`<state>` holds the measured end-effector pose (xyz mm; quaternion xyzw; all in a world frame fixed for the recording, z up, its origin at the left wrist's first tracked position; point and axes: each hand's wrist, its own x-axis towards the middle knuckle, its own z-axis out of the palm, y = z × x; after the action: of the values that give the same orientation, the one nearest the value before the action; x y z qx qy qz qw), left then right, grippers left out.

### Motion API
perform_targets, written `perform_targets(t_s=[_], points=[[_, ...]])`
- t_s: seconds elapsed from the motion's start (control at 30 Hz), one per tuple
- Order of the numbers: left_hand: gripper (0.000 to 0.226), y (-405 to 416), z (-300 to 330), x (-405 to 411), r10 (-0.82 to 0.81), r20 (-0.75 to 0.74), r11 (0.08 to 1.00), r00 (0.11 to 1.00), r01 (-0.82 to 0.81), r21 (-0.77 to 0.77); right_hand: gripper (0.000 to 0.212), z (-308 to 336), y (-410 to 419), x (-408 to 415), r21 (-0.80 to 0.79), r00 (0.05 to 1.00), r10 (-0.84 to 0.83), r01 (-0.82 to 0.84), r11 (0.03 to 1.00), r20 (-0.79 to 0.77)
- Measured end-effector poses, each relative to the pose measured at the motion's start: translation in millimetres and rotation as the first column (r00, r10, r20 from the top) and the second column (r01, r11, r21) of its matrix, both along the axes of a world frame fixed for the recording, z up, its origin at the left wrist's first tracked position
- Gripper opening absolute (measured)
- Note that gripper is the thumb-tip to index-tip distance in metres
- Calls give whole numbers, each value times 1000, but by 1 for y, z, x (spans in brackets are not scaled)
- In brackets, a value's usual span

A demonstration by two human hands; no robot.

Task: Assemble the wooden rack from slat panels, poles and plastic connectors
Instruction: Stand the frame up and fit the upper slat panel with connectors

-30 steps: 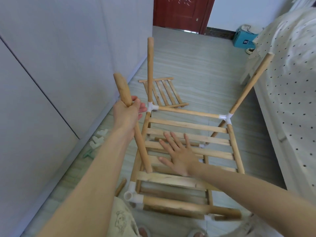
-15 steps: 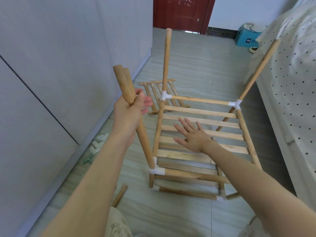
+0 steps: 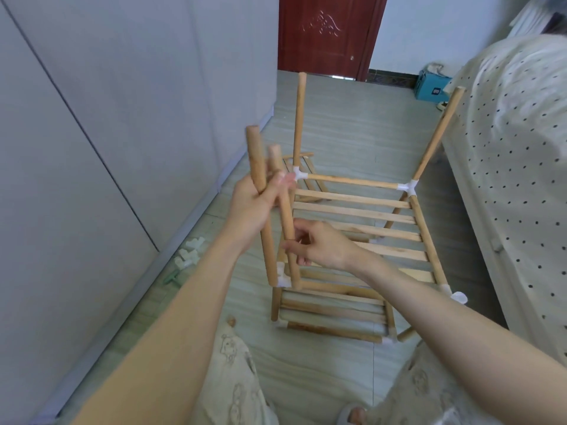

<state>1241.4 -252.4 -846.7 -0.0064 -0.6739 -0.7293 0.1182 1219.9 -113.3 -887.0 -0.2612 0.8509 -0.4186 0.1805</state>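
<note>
Wooden rack stands on the floor between wall and bed, two slat tiers joined by white plastic connectors, far-side poles already upright. Change over the last second: right hand has come off the top slat panel, where it lay flat, and now its fingers pinch the lower part of one of the two loose poles. Left hand still grips both poles near their upper halves, fingers curled round them. Pole bottoms sit right at the near-left connector; can't tell if either is seated in the socket. Near-right connector has its top socket open.

Read: bracing is over, pole separation and insertion is starting. Likely next is one pole into near-left, the other carried to near-right. Risk: nothing steadies the frame now, so pushing down could rack it sideways. Spare connectors lie by the wall, another slat panel behind the rack.
</note>
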Motion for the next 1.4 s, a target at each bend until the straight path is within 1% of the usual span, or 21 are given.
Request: perform_targets(t_s=[0.07, 0.1, 0.13, 0.2, 0.27, 0.33, 0.43, 0.5, 0.6, 0.7, 0.8, 0.87, 1.0, 1.1, 1.17, 1.23, 1.3, 1.4], points=[[10, -10, 3, 3, 135, 11, 985, 991, -135, 109, 11, -4, 6, 1, -68, 994, -92, 96, 993, 57], [10, -15, 4, 5, 220, 23, 963, 975, -221, 154, 10, -6, 8, 1, -114, 987, -135, 144, 983, 82], [14, -21, 4, 7, 306, 41, 935, 951, -308, 174, 9, -7, 9, 0, -151, 980, -171, 185, 971, 102], [20, -29, 1, 9, 424, 80, 890, 902, -431, 146, 10, -7, 8, 1, -204, 969, -206, 231, 952, 134], [23, -34, 0, 10, 458, 89, 877, 884, -466, 119, 11, -4, 5, 3, -247, 967, -218, 244, 938, 129], [24, -35, 0, 11, 458, 88, 877, 885, -466, 120, 10, -3, 4, 4, -270, 970, -208, 234, 934, 124], [23, -33, 2, 11, 442, 98, 885, 892, -452, 114, 6, -8, 1, 6, -233, 981, -174, 190, 954, 88], [22, -31, 3, 11, 421, 111, 894, 900, -432, 115, 8, -9, -1, 7, -171, 988, -154, 157, 973, 28], [22, -29, 4, 10, 358, 109, 914, 927, -372, 162, 17, -6, -4, 8, -94, 992, -112, 107, 990, -51], [22, -28, 5, 10, 289, 112, 933, 951, -306, 191, 15, -4, -7, 9, 15, 985, -26, 29, 999, -170], [23, -28, 5, 11, 252, 123, 942, 960, -272, 196, 18, -8, -11, 8, 42, 984, 24, -17, 999, -179], [23, -30, 4, 11, 256, 132, 944, 958, -277, 181, 20, -9, -14, 7, 43, 983, 37, -30, 999, -178], [23, -33, 2, 10, 276, 147, 941, 950, -298, 162, 21, -8, -19, 5, 84, 968, 90, -72, 994, -235], [22, -36, -5, 8, 262, 183, 958, 948, -279, 74, 19, -9, -21, 4, 107, 955, 125, -100, 989, -268], [20, -39, -13, 6, 224, 259, 974, 940, -224, -29, 17, -11, -18, 4, 127, 951, 138, -106, 986, -277], [18, -43, -22, 5, 174, 356, 980, 918, -127, -152, 16, -12, -13, 3, 152, 956, 159, -124, 981, -246], [16, -47, -31, 6, 137, 440, 962, 887, -13, -273, 16, -14, -11, 3, 167, 958, 192, -158, 973, -214], [16, -52, -39, 8, 83, 497, 935, 864, 104, -338, 16, -15, -10, 1, 186, 960, 209, -174, 967, -186]])
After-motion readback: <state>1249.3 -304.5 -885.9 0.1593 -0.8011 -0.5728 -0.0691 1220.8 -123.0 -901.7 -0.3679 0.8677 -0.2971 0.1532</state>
